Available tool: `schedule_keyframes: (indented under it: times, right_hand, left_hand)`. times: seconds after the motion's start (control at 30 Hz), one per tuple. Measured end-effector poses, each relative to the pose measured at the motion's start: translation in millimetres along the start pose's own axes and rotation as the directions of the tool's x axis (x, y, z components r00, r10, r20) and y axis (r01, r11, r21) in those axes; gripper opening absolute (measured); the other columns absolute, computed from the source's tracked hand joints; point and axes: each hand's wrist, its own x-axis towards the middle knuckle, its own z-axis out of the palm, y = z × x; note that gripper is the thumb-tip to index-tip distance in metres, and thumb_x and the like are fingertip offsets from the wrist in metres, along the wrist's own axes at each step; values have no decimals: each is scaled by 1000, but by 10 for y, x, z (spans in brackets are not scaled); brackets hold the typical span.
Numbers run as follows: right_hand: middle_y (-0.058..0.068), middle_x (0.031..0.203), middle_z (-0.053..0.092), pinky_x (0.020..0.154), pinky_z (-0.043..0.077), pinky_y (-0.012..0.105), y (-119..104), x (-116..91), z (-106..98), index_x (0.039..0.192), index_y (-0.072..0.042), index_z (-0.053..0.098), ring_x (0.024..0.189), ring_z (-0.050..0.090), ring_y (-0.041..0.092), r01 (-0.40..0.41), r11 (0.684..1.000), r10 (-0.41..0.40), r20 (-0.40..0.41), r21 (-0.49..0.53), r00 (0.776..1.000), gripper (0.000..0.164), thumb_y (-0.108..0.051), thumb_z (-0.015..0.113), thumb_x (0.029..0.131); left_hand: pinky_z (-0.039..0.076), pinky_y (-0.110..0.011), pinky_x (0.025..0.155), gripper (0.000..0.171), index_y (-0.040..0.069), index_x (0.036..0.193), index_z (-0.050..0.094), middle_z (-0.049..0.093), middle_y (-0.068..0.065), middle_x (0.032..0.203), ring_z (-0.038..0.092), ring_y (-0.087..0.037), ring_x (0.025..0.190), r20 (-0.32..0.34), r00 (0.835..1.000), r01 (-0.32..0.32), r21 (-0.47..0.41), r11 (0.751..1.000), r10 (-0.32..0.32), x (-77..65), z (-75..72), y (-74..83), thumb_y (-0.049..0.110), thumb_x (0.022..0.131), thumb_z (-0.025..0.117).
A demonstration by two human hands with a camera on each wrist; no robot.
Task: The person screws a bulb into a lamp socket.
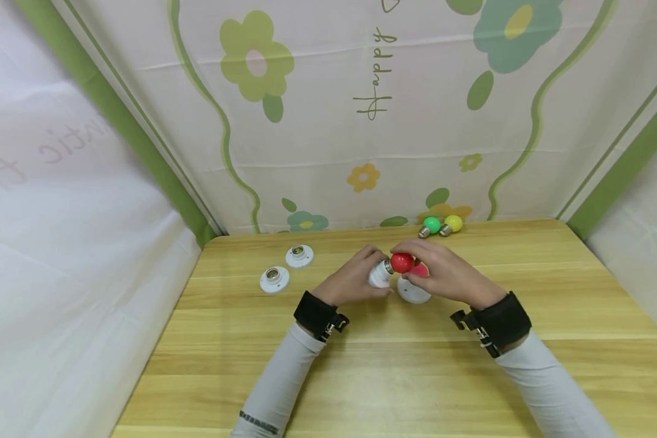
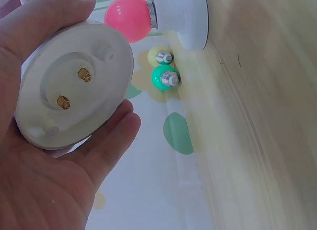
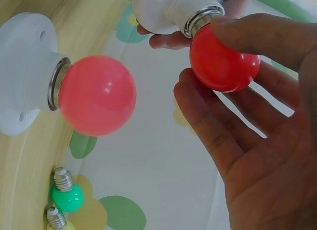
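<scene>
My left hand (image 1: 353,278) grips a white lamp holder (image 1: 379,275) by its round base, tilted above the table. Its underside, with two brass screws, faces the left wrist camera. A red light bulb (image 3: 223,59) is pinched between the thumb and fingers of my right hand (image 1: 451,272). The bulb's metal screw base sits at the mouth of the holder, with some of the metal still showing. Just beside my hands, a pink light bulb (image 3: 97,95) is seated in a second white lamp holder (image 1: 414,293), which stands on the table.
Two lamp holders with bare sockets, one nearer (image 1: 274,280) and one farther (image 1: 299,256), stand at the left of the wooden table (image 1: 361,377). Toward the back edge lie a green bulb (image 1: 431,224) and a yellow bulb (image 1: 454,223), against the printed curtain (image 1: 317,134).
</scene>
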Motion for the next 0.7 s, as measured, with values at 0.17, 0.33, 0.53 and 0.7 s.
schedule_keyframes:
  times: [0.17,0.33,0.53,0.7]
  right_hand:
    - [12,132,71,96,62,44,-8,1,9,134,-2,66,118,70,26,7,1000,-7,0,-9,1000,49,-3,83,88]
    - [13,133,71,95,62,44,-4,-1,20,135,-2,66,118,70,27,7,1000,-7,4,-15,1000,50,-4,84,88]
    - [14,133,71,93,63,43,-9,-8,23,135,-1,66,118,71,27,-5,1000,5,6,-12,1000,50,-7,84,89]
    - [16,133,71,91,64,43,-18,-10,24,136,0,66,116,72,28,-28,1000,28,10,-5,1000,51,-10,84,90]
  left_hand:
    - [55,-21,92,55,6,134,63,56,-6,131,57,-16,110,-1,1000,-9,0,1000,9,-2,8,-13,30,90,87]
    - [55,-22,93,55,6,132,63,56,-6,130,57,-15,110,-4,1000,-15,-1,1000,15,-6,15,-29,30,89,88]
    - [54,-21,92,55,6,133,63,56,-7,130,57,-16,110,-3,1000,-21,20,1000,21,-6,12,-24,30,90,87]
    - [54,-20,92,55,5,133,63,56,-7,130,56,-16,111,-3,1000,-27,20,999,27,-9,0,-13,30,90,87]
